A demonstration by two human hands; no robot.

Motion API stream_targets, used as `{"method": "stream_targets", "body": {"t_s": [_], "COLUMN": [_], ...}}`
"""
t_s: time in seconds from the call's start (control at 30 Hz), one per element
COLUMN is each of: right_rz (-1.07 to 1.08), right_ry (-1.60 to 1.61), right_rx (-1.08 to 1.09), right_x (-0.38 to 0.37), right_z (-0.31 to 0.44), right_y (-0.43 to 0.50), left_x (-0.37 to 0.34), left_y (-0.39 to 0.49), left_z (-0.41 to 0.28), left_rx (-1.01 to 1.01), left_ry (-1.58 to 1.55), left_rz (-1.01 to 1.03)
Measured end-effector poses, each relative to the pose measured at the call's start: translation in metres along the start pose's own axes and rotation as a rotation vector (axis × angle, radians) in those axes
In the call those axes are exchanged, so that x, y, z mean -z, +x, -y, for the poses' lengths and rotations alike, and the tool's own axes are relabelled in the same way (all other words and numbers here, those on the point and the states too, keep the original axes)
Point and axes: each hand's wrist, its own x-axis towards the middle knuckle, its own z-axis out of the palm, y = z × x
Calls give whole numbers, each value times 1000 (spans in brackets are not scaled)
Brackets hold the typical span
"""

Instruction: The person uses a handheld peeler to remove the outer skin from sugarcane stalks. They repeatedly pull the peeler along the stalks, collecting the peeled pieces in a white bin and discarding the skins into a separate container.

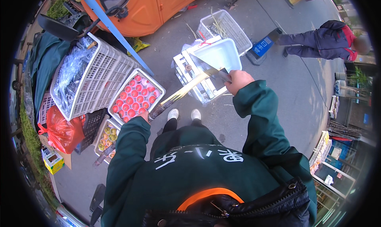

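A long sugarcane stalk (pixel 184 90) slants up across the middle, its upper part peeled pale and its lower part still in dark bark. My left hand (pixel 143 116) is closed on the barked lower end, partly hidden by the sleeve. My right hand (pixel 240 80) grips the handle of a wide-bladed knife (pixel 205 65), whose blade lies against the peeled upper end. Below the blade stands a white metal-framed stand (pixel 192 75), and a pale plastic basin (pixel 227 52) sits beside it, partly covered by the blade.
Crated red fruit (pixel 134 97) stands at left, near a large white plastic crate (pixel 98 78) and a red plastic bag (pixel 64 131). Another crate (pixel 235 27) holds cane peelings. An orange vehicle (pixel 143 12) is at the top; a person (pixel 321 42) stands at right beside a blue sign (pixel 262 46).
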Motion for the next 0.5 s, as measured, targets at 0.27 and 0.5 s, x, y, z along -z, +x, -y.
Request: {"method": "stream_targets", "body": {"t_s": [0.27, 0.5], "right_rz": [-5, -6], "right_ry": [-35, -31], "right_rx": [-11, -28], "right_x": [-17, -29], "right_z": [-9, -16], "right_y": [-6, -8], "left_x": [6, 7], "left_y": [0, 2], "left_z": [-4, -9], "left_rx": [48, 62], "left_ry": [11, 43], "left_rz": [-6, -66]}}
